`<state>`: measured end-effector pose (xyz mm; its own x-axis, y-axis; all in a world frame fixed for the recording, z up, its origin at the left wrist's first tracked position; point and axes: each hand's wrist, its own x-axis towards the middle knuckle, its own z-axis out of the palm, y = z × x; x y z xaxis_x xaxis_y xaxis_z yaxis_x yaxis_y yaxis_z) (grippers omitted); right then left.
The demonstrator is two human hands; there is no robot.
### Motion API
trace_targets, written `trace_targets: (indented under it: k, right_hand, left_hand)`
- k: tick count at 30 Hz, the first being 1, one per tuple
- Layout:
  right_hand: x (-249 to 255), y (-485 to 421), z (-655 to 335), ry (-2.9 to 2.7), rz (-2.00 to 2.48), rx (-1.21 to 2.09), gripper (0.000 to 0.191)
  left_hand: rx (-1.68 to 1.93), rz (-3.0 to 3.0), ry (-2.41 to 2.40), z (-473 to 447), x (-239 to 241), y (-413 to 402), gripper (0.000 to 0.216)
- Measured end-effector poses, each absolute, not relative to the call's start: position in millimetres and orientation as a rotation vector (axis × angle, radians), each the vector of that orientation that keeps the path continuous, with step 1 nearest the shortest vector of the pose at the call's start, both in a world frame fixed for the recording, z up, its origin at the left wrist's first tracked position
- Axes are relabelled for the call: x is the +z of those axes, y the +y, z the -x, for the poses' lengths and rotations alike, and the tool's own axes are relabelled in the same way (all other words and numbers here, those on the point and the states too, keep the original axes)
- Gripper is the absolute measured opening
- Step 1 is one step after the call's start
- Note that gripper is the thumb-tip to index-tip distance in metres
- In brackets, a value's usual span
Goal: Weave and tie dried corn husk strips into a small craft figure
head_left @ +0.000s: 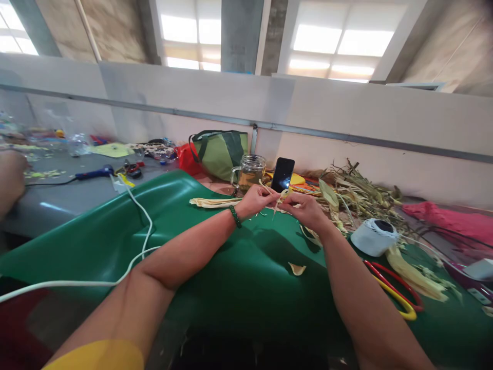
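Note:
Both my hands meet over the far middle of a green sheet (215, 267). My left hand (257, 199), with a green bead bracelet on its wrist, pinches a thin pale strip of dried corn husk (280, 198). My right hand (304, 208) is closed on the same strip from the other side. A longer pale husk piece (210, 203) lies on the sheet just left of my left hand. A small husk scrap (297, 268) lies nearer to me.
A glass mug of tea (249, 173), a propped phone (282, 174) and a green bag (219, 151) stand behind my hands. A pile of dried husks (362, 192), a white tape roll (374, 236) and red-and-yellow scissors (396, 290) lie at right. A white cable (142, 226) crosses the left.

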<state>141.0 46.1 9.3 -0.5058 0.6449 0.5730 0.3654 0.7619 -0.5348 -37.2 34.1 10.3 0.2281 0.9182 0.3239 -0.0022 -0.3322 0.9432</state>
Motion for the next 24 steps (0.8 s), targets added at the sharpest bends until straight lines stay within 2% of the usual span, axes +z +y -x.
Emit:
trace_targets:
  k: [7, 12, 18, 24]
  right_hand:
    - [14, 39, -141, -2.125, 0.786, 0.445, 0.024]
    - [10, 40, -136, -2.038, 0.813, 0.480, 0.028]
    - [2, 40, -126, -1.931, 0.851, 0.257, 0.033]
    - [1, 29, -117, -1.874, 0.898, 0.136, 0.031]
  left_hand:
    - [1.271, -1.756, 0.885, 39, 13, 31, 0.021]
    - [1.360, -1.883, 0.987, 37, 13, 27, 0.019]
    - [1.457, -1.787, 1.035, 35, 13, 26, 0.015]
    - [1.226, -1.610, 0.807, 38, 15, 27, 0.035]
